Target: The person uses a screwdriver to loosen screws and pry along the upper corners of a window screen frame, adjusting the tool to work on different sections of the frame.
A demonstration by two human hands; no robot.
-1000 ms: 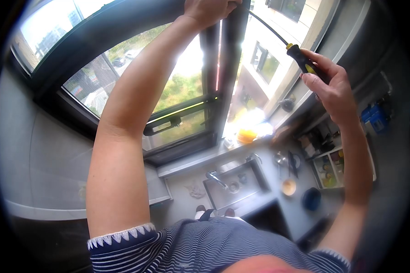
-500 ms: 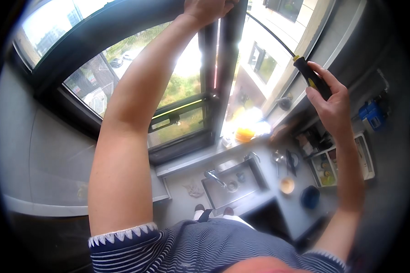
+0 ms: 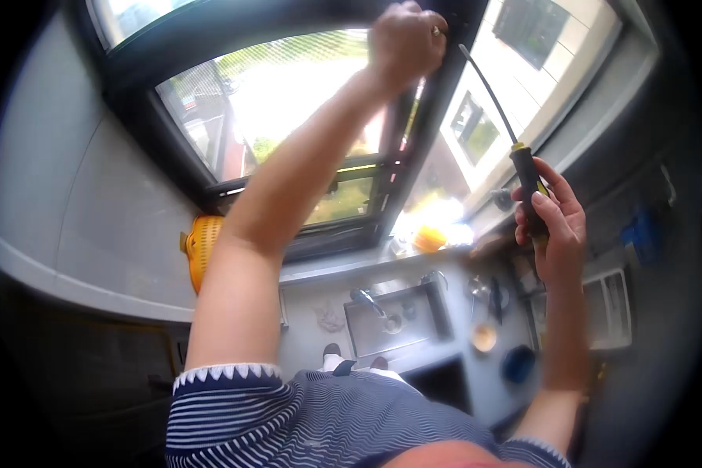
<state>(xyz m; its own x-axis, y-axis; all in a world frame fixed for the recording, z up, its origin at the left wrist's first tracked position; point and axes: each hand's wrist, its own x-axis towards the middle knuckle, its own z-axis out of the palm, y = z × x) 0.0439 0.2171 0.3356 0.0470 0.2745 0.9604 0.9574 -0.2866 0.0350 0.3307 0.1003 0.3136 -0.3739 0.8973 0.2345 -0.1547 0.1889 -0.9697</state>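
My right hand (image 3: 552,214) is wrapped round the black and yellow handle of a long screwdriver (image 3: 526,179). Its thin shaft points up and to the left, and the tip is beside the dark window frame (image 3: 437,101), apart from it. Up at the top, my left hand (image 3: 407,43) is closed at the upper part of that frame, with a ring on one finger. Whatever its fingers hold is too small or hidden to name. The window's mesh screen (image 3: 288,86) lies behind my left forearm.
Below are a sink (image 3: 398,320) with a faucet (image 3: 366,303), a round pale bowl (image 3: 483,337) and a dark blue round container (image 3: 518,364). An orange basket (image 3: 203,248) stands left of my left arm. A white tray (image 3: 610,312) is at the right.
My right hand has lowered with the screwdriver, whose shaft now stands steeper. My left hand has shifted right and down in view. The view has turned, and the orange basket now shows.
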